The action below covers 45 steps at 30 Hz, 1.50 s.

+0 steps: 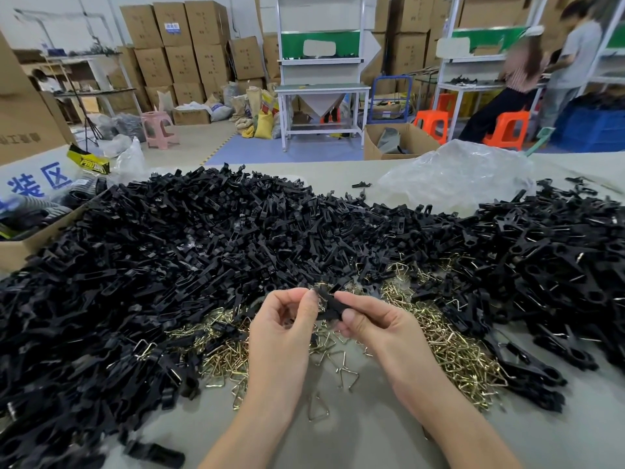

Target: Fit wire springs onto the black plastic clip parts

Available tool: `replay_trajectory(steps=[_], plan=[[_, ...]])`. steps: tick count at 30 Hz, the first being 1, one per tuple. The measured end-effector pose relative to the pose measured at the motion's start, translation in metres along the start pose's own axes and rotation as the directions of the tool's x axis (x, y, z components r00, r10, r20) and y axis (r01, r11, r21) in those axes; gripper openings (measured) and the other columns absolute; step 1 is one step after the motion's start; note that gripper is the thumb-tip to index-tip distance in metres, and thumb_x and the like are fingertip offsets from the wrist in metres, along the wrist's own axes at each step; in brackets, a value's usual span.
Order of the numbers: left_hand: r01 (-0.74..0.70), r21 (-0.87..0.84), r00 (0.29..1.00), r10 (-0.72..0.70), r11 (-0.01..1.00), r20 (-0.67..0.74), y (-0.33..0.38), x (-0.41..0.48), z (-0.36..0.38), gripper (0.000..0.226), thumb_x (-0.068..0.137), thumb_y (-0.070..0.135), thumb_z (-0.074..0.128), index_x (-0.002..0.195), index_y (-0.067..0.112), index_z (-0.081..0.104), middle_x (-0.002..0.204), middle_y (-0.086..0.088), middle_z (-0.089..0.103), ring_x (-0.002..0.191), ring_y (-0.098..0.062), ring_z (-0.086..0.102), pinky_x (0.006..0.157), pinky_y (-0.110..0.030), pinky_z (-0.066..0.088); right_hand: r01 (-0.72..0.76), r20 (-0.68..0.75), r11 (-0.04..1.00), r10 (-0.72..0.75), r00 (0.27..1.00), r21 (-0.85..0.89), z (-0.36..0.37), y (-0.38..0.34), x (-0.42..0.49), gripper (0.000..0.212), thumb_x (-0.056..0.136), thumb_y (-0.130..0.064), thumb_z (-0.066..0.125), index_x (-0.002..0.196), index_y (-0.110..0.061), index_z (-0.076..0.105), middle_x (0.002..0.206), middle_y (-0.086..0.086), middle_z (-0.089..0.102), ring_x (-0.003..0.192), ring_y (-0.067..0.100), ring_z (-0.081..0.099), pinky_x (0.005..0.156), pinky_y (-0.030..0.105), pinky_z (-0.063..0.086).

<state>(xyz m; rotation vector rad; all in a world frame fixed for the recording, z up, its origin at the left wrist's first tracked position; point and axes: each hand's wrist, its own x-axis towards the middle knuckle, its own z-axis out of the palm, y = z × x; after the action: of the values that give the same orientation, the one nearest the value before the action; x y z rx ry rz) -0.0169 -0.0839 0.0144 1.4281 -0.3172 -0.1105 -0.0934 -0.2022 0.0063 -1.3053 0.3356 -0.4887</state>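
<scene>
Seating the spring point(314, 292) wants a steady clip point(329, 304): the right hand point(375, 324) has its grip clamped on it above the bench point(355, 434), while the left hand point(280, 324) pinches the wire at its end. Push squarely, lest it slip.

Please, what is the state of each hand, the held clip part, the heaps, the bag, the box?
left hand: fingers curled, pinching the end of the held clip part.
right hand: gripping the held clip part.
held clip part: lifted, between both hands.
black clip parts: loose heap on the table.
wire springs: loose heap.
plastic bag: crumpled, lying flat.
cardboard box: open.
</scene>
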Motion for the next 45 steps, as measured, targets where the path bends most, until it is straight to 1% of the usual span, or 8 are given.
replay_trajectory(steps=[7,10,14,20,28,36,39,45], plan=[[-0.085,0.178,0.996,0.081,0.980,0.033,-0.002,-0.004,0.003,0.009,0.092,0.019,0.070,0.084,0.020,0.068,0.074,0.010,0.068,0.060,0.003,0.055,0.058,-0.010,0.043,-0.031,0.013,0.999,0.031,0.999,0.006,-0.005,0.000,0.000,0.027,0.090,0.002,0.067,0.108,-0.015,0.079,0.093,0.008,0.079,0.078,0.012,0.074,0.074,0.016,0.055],[0.175,-0.028,0.971,-0.167,0.984,0.172,0.000,0.003,-0.002,0.012,0.094,0.015,0.067,0.082,0.015,0.066,0.080,-0.001,0.071,0.069,-0.008,0.064,0.059,-0.021,0.050,-0.045,0.026,0.999,0.044,0.999,0.017,-0.007,-0.001,0.001,0.026,0.088,0.000,0.068,0.104,-0.017,0.080,0.093,0.006,0.079,0.077,0.010,0.072,0.074,0.015,0.054],[0.506,-0.138,0.734,-0.340,0.852,0.588,0.010,0.015,-0.019,0.008,0.089,0.012,0.070,0.090,0.007,0.064,0.086,-0.015,0.066,0.069,-0.016,0.063,0.059,-0.030,0.055,-0.082,0.142,0.996,0.076,0.987,0.031,-0.011,-0.001,0.001,0.027,0.079,-0.016,0.072,0.104,-0.021,0.082,0.101,0.008,0.078,0.080,0.011,0.069,0.082,0.021,0.055],[0.575,-0.050,0.535,-0.330,0.816,0.778,0.013,0.017,-0.033,0.043,0.083,0.016,0.073,0.118,0.006,0.050,0.093,-0.019,0.065,0.071,-0.025,0.064,0.063,-0.037,0.059,-0.076,0.231,0.996,0.084,0.969,-0.043,-0.011,0.000,-0.004,0.024,0.081,-0.020,0.069,0.102,-0.019,0.081,0.090,0.004,0.076,0.079,0.018,0.066,0.083,0.030,0.055],[0.235,0.217,0.689,-0.320,0.948,0.650,0.003,0.002,-0.023,0.034,0.082,0.032,0.058,0.115,0.033,0.057,0.075,-0.004,0.060,0.064,-0.027,0.063,0.063,-0.042,0.060,-0.038,0.221,0.989,0.070,0.973,-0.146,0.004,-0.004,-0.013,0.020,0.101,-0.002,0.055,0.110,0.001,0.073,0.094,0.009,0.073,0.068,0.011,0.068,0.069,0.024,0.054],[0.030,0.336,0.773,-0.235,0.941,0.590,0.002,0.001,-0.023,0.040,0.076,0.061,0.059,0.113,0.051,0.045,0.060,0.007,0.064,0.052,-0.020,0.066,0.051,-0.029,0.052,0.084,0.233,0.971,-0.031,0.972,-0.223,0.011,-0.001,-0.014,0.048,0.093,0.019,0.052,0.114,-0.018,0.074,0.106,0.002,0.075,0.084,0.026,0.074,0.073,0.034,0.061],[-0.066,0.290,0.835,-0.106,0.955,0.539,0.003,0.002,-0.022,0.023,0.082,0.056,0.059,0.097,0.039,0.059,0.061,0.007,0.061,0.047,-0.018,0.056,0.045,-0.032,0.046,0.108,0.195,0.976,-0.071,0.978,-0.188,0.010,0.002,-0.012,0.042,0.093,0.013,0.058,0.115,-0.020,0.072,0.113,-0.003,0.077,0.104,0.034,0.071,0.088,0.046,0.059],[-0.039,0.234,0.913,-0.061,0.971,0.405,0.009,0.006,-0.021,0.015,0.092,0.041,0.063,0.088,0.029,0.071,0.050,0.008,0.058,0.037,-0.012,0.051,0.037,-0.019,0.037,0.108,0.134,0.994,-0.111,0.985,0.025,0.011,0.001,-0.011,0.023,0.091,-0.012,0.063,0.107,-0.024,0.077,0.102,0.008,0.077,0.095,0.023,0.075,0.081,0.027,0.060]])
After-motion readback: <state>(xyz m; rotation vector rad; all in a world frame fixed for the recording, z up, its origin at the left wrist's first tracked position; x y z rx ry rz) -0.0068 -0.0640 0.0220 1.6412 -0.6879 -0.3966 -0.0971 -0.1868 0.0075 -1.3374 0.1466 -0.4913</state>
